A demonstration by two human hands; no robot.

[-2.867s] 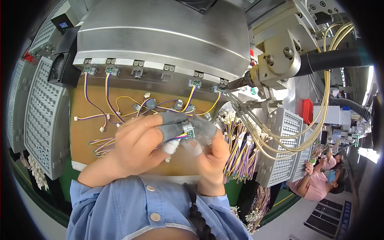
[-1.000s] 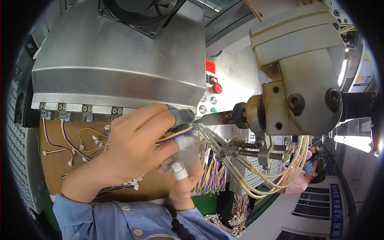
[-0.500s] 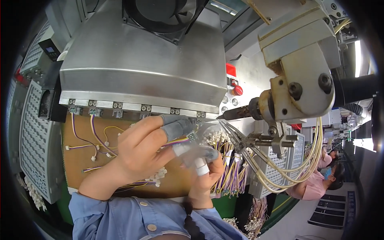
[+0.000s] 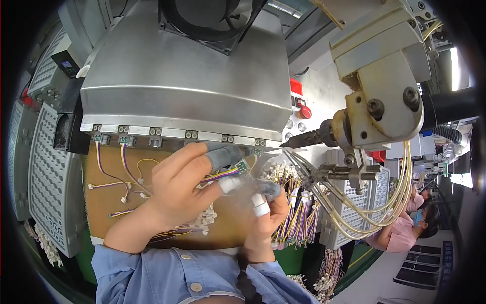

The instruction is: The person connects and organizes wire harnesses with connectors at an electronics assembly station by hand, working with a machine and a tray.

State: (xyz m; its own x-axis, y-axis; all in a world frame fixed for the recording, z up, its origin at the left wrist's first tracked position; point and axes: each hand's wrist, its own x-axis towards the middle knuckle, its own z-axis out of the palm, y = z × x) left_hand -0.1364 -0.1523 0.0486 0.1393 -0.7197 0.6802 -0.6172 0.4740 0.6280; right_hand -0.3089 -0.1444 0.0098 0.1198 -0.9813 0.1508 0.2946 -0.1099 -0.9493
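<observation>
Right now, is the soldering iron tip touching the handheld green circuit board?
Apart: the head view shows a clear gap between soldering iron tip and green circuit board.

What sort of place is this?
Likely an electronics assembly workshop: a soldering-iron-like tip on a machine head, a small wired circuit board in the left hand, and bundled wires beside the brown mat.

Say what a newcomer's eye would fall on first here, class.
Probably the broad metal housing across the upper middle. To its right juts a stained machine arm with a dark, pointed tip. Below the housing, the left hand has a small green circuit board in its grip.
</observation>
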